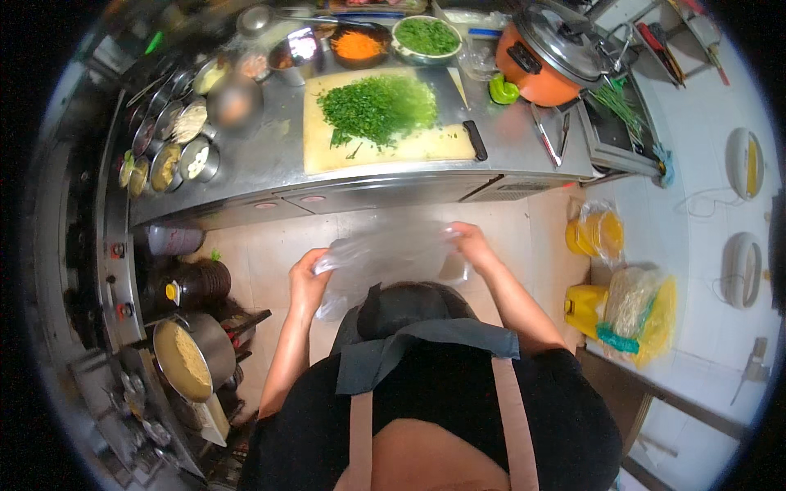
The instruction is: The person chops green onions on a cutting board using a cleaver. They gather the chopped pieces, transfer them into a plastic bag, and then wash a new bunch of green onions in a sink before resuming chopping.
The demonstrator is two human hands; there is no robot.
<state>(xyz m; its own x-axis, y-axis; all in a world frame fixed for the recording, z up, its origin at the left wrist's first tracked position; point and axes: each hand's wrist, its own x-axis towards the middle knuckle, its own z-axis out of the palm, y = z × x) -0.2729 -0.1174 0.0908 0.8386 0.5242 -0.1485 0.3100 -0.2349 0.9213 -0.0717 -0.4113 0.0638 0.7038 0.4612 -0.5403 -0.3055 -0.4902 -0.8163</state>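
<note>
Between my two hands a clear plastic bag (387,258) hangs spread out above the floor, in front of my apron. My left hand (309,276) grips its left edge, and my right hand (470,242) pinches its upper right edge. Beyond the bag, on the steel counter, lies a pale cutting board (319,156) with a heap of chopped green herbs or scallions (368,110). A knife with a black handle (474,140) rests across the board's right side, its blade pointing away from me. Neither hand touches the counter.
Several metal bowls stand at the counter's left, near a bowl of sliced garlic (198,161). Shredded carrot (358,46) and a bowl of chopped greens (425,38) are behind the board. An orange pot (531,70), a green pepper (503,90) and tongs (545,135) are right. A large pot (215,350) stands left.
</note>
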